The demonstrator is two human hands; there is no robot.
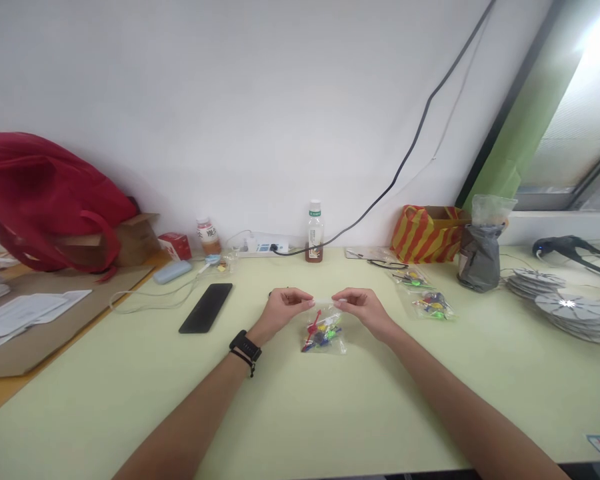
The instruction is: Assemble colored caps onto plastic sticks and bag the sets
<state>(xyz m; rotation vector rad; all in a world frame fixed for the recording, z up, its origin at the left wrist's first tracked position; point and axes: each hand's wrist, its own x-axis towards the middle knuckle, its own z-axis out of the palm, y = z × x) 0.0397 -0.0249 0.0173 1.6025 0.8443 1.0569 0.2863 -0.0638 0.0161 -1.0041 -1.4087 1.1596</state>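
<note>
A clear plastic bag (pixel 337 345) with small red, yellow, green, blue and white plastic pieces inside hangs between my two hands over the light green table. My left hand (pixel 286 308), with a black watch (pixel 245 346) on its wrist, pinches the bag's top edge at the left corner. At the right corner my right hand (pixel 363 308) pinches the same edge between thumb and fingers. The top edge is stretched between them. I cannot make out each small piece through the plastic.
A black phone (pixel 206 308) lies left of my hands. Behind stand a drink bottle (pixel 315 233) and a power strip (pixel 265 248). To the right are more filled bags (pixel 433 305), a striped bag (pixel 425 237), a grey bag (pixel 480 260) and stacked discs (pixel 575 317). A red backpack (pixel 45 193) sits left.
</note>
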